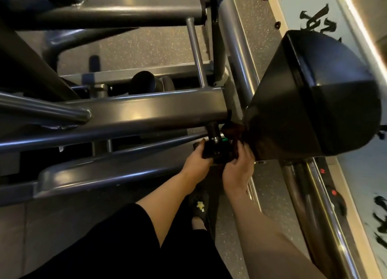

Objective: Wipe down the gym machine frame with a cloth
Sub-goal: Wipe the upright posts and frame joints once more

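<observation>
Below the end of the wide grey frame beam (129, 113), both hands work close together at a small black fitting (215, 151) on the gym machine. A ribbed black spring or threaded post (213, 132) runs from the beam end down into this fitting, and a small green spot (225, 140) shows just beside it.

Left hand (196, 159): fingers curled around the left side of the black fitting, gripping it. The forearm extends from a black sleeve (117, 243) at the lower left.

Right hand (238, 167): fingers curled and pinching a dark brown cloth (233, 132). The cloth is bunched between the fitting and the lower edge of the large black housing (314, 94), touching both. How much of the cloth lies behind the fingers cannot be determined.

The two hands are near each other but not touching; the fitting sits between them.

Further grey frame tubes (117, 4) cross the view above and below the main beam, and a thin polished rod (195, 50) rises from it. A chrome rail (326, 195) runs along the lower right beside the housing. A speckled floor (146, 46) lies beneath the machine. A dark shoe (201, 205) with a pale mark is visible between the two forearms.
</observation>
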Demonstrator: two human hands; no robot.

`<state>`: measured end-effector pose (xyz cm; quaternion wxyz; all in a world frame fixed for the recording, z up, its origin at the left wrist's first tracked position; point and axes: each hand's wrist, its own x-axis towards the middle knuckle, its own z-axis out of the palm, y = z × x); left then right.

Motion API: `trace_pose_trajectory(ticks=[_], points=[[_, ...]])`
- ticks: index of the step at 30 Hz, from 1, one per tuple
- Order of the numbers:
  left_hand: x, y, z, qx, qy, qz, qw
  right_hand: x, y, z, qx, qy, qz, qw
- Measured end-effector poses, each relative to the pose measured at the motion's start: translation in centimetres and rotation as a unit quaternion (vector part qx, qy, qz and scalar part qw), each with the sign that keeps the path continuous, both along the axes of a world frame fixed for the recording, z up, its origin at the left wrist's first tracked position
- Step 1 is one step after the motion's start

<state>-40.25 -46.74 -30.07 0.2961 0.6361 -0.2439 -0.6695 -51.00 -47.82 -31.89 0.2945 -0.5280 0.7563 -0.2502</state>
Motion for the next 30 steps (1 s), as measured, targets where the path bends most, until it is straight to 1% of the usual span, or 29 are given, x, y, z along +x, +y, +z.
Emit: trace_pose_trajectory(ticks=[2,3,5,6,7,8,9,11,12,14,15,16,17,18,19,20,21,22,23,27,30], points=[[-0.1,0.2,0.2,-0.020,-0.007,-0.012,1.000,0.3,0.8,0.0,-0.004,-0.001,0.003,1.000],[-0.2,0.5,0.3,-0.031,-0.017,-0.009,0.999,0.4,0.9,0.3,0.010,-0.019,-0.022,1.000],[-0.8,1.1,0.5,-0.067,-0.094,0.030,0.993,0.5,0.4,1.4,0.047,-0.086,-0.113,0.989],[-1.1,1.3,0.8,-0.087,-0.118,0.059,0.987,0.4,0.2,2.2,0.045,-0.126,-0.153,0.979],[-1.5,1.3,1.1,-0.100,-0.110,0.076,0.986,0.3,0.1,3.0,0.030,-0.152,-0.170,0.973],[-1.9,1.0,1.8,-0.101,-0.065,0.070,0.990,0.5,0.2,3.8,0.012,-0.170,-0.171,0.970],[-2.3,0.4,2.5,-0.091,0.005,0.053,0.994,0.8,0.2,4.6,-0.008,-0.195,-0.167,0.966],[-3.0,-0.8,3.8,-0.065,0.132,0.030,0.989,1.6,0.3,6.0,-0.038,-0.269,-0.136,0.953],[-3.2,-1.5,4.0,-0.055,0.152,0.034,0.986,1.9,0.3,6.6,-0.040,-0.295,-0.106,0.949],[-3.4,-2.7,3.6,-0.059,0.124,0.059,0.989,2.0,0.2,7.8,-0.027,-0.290,-0.029,0.956],[-3.5,-3.2,3.3,-0.066,0.109,0.078,0.989,1.9,0.3,8.4,-0.016,-0.245,0.011,0.969],[-3.7,-3.7,3.2,-0.072,0.111,0.095,0.987,1.7,0.7,9.3,-0.016,-0.165,0.048,0.985],[-3.9,-4.3,3.1,-0.075,0.125,0.106,0.984,1.2,1.3,10.2,-0.046,-0.059,0.086,0.994],[-4.2,-4.9,3.1,-0.074,0.142,0.110,0.981,0.6,2.1,10.9,-0.114,0.048,0.126,0.984],[-4.7,-5.5,3.1,-0.065,0.158,0.103,0.980,-0.3,3.1,11.2,-0.191,0.137,0.152,0.960],[-5.2,-5.9,3.2,-0.048,0.171,0.092,0.980,-1.3,4.2,11.1,-0.245,0.208,0.162,0.933],[-5.6,-6.2,3.2,-0.032,0.182,0.075,0.980,-2.3,5.2,11.0,-0.270,0.263,0.153,0.914],[-6.1,-6.2,3.0,-0.019,0.196,0.062,0.978,-3.1,5.9,10.8,-0.269,0.304,0.136,0.904],[-6.5,-6.1,2.6,-0.014,0.210,0.051,0.976,-3.5,6.5,10.7,-0.252,0.330,0.115,0.903],[-8.0,-4.7,2.0,-0.014,0.193,0.040,0.980,-3.0,6.6,11.1,-0.208,0.363,0.066,0.906],[-8.6,-2.9,2.4,-0.004,0.190,0.027,0.981,-3.1,6.5,11.3,-0.201,0.369,0.088,0.903]])
